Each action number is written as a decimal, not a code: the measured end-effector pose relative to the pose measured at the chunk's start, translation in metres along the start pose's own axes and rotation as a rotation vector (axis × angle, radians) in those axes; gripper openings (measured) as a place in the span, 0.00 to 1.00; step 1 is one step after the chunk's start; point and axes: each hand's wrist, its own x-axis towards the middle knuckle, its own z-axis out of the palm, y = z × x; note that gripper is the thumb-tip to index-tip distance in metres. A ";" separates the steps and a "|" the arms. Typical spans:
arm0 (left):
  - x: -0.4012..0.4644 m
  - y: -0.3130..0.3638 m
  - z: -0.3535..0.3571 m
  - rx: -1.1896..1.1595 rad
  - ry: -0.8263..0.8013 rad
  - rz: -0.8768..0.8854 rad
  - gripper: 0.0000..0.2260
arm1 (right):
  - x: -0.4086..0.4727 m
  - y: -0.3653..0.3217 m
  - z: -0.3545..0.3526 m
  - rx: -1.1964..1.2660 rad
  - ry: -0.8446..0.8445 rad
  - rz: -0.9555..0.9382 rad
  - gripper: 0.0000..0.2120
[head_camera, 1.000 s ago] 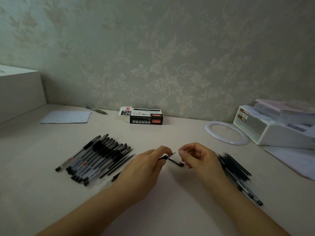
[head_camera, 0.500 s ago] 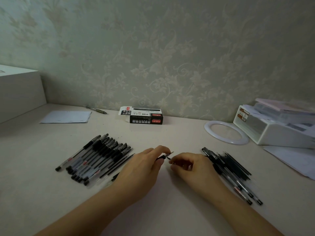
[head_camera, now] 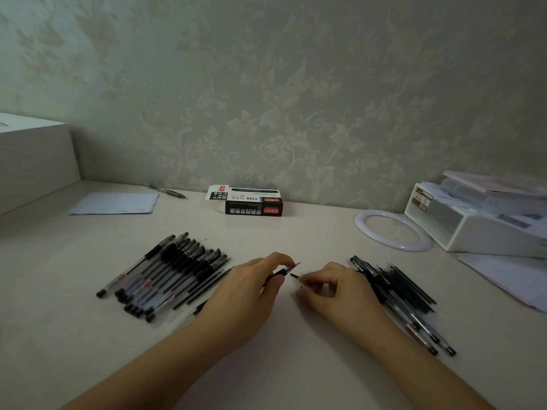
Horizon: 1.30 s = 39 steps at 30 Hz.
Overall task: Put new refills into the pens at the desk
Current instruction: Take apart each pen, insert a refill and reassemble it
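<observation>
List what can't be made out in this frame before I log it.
- Head view: the small black piece at the right hand fingertips is too small to identify.
- The pen in the left hand is mostly hidden by that hand.
- The box print is too small to read.
- The right-side pile is dark and blurred; uncountable.

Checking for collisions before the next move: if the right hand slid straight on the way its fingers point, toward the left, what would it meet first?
Most likely the tip of the pen that the left hand pinches, then that hand's fingers. The right hand pinches a small dark piece just short of it; depth is unclear.
</observation>
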 end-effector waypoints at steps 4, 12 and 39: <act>0.000 0.003 -0.001 -0.026 0.014 0.015 0.11 | 0.002 -0.006 0.000 0.274 0.053 0.037 0.04; 0.001 0.008 -0.003 -0.017 -0.014 0.021 0.09 | 0.004 -0.008 0.001 0.856 -0.006 0.328 0.06; -0.003 -0.008 -0.023 0.475 -0.079 -0.236 0.06 | 0.009 0.056 -0.066 -0.401 0.296 0.338 0.08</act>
